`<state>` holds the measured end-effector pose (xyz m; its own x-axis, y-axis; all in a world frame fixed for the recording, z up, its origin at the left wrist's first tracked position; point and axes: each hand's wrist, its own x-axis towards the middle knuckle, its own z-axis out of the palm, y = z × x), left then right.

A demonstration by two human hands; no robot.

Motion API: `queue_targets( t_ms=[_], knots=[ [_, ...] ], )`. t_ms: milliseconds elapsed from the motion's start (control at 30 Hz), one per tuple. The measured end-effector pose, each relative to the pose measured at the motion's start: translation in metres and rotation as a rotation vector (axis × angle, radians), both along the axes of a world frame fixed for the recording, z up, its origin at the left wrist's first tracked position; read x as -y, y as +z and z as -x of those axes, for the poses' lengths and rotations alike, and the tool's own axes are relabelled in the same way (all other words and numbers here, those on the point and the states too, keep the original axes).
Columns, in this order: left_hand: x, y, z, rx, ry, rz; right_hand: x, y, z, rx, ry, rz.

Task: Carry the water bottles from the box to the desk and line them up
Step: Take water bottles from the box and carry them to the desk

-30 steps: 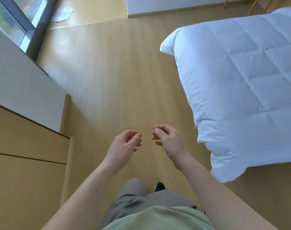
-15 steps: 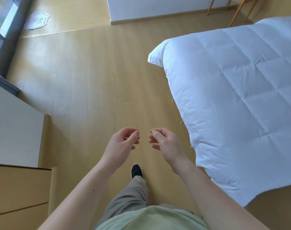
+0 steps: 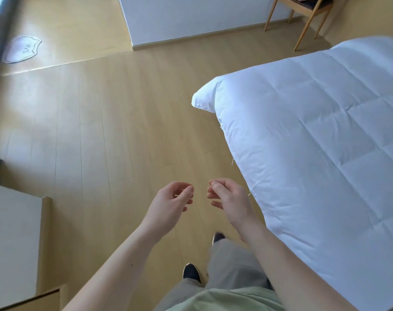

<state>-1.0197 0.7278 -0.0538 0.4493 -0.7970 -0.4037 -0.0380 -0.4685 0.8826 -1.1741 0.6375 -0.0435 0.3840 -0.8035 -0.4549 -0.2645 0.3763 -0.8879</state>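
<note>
A: Where are the bottles and the box?

B: Neither shows in the head view, and no desk can be made out for sure. No container of any kind is in sight.

A: And the hands?

B: Both are raised in front of the body, near each other but apart. The left hand has loosely curled fingers and holds nothing. The right hand is the same, relaxed and bare.

A: What lies around them?

B: A floor of pale wooden planks, smooth and a little glossy. To the right, a bed with a white quilt stitched in squares, soft and puffy. Below, grey trousers and 2 dark shoes.

A: Further off?

B: A wooden chair at the top, a cat-shaped mat upper left, and a light cabinet at the left edge.
</note>
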Motion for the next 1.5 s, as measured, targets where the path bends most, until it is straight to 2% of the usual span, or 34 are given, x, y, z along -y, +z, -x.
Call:
queue_targets(
  t_ms=[300, 600, 967, 1167, 1500],
  knots=[
    [0.119, -0.006, -0.068, 0.033, 0.021, -0.021, 0.127, -0.018, -0.077, 0.008, 0.042, -0.011],
    [0.255, 0.003, -0.121, 0.004, 0.122, -0.048, 0.283, -0.003, -0.139, 0.006, 0.126, -0.022],
    [0.367, 0.008, -0.193, -0.004, 0.162, -0.040, 0.401, -0.003, -0.218, 0.007, 0.193, -0.002],
    [0.436, 0.000, -0.255, -0.025, 0.157, -0.034, 0.466, -0.011, -0.275, -0.015, 0.161, -0.013],
    [0.531, 0.000, -0.391, -0.022, 0.099, -0.055, 0.564, -0.013, -0.416, -0.034, 0.135, -0.020]
  ],
)
